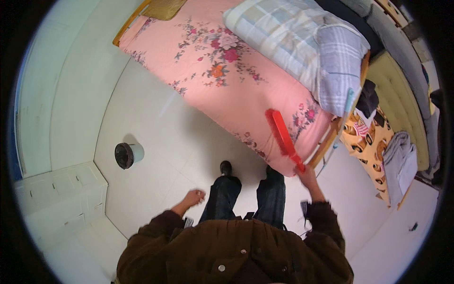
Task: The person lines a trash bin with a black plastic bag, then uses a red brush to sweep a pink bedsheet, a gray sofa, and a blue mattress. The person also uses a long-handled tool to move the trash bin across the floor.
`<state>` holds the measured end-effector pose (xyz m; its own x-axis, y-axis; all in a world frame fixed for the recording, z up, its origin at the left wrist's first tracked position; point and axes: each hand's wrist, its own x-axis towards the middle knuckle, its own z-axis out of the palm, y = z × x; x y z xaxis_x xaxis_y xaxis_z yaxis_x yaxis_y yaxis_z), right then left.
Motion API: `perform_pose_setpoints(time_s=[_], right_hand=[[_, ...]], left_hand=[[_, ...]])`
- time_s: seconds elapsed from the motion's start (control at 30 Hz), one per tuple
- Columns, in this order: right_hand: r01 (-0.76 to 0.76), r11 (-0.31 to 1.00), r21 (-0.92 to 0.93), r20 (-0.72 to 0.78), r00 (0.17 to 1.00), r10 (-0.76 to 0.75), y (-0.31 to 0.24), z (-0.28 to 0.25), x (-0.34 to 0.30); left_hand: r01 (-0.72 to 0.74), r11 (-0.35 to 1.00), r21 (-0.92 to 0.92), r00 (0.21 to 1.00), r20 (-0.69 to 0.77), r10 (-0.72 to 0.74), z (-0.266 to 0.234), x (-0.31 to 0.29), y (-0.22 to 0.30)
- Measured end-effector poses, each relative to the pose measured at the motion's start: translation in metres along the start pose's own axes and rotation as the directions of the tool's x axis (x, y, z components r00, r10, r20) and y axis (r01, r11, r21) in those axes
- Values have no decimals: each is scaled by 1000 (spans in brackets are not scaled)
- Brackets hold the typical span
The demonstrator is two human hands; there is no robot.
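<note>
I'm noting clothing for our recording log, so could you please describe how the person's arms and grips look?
The left sleeve and right sleeve are brown and loose, ending in darker cuffs. The left grip and right grip are ungloved. Small pale-and-dark pieces, perhaps tags, show near both cuffs, too small to identify.

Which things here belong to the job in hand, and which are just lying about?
In use:
- red brush, held in the right hand
- pink floral sheet, beneath the brush

Lying about:
- checked bedding
- pale bin on the floor
- folded grey blanket
</note>
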<state>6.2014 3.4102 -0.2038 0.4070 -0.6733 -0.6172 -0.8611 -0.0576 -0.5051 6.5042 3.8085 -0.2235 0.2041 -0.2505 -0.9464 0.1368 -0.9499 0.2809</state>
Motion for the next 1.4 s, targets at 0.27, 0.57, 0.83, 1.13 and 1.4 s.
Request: perform_pose_setpoints(time_s=[0.27, 0.57, 0.83, 1.13, 1.4], right_hand=[[2, 932, -362, -322, 938, -127, -20, -4, 304], [634, 734, -245, 670, 658, -344, -82, 295, 174], [327, 941, -88, -191, 921, -338, -30, 81, 284], [54, 882, -468, 85, 996, -16, 97, 117, 230], [376, 926, 17, 337, 870, -360, -75, 168, 182]], left_hand=[[-13, 878, -478, 947, -288, -143, 2, -20, -62], [75, 799, -596, 992, -40, -123, 125, 1, 1], [20, 853, -522, 999, -33, -43, 96, -9, 85], [52, 814, -579, 994, -45, -95, 84, 23, 78], [-29, 879, -476, 972, 191, 135, 59, -3, 104]])
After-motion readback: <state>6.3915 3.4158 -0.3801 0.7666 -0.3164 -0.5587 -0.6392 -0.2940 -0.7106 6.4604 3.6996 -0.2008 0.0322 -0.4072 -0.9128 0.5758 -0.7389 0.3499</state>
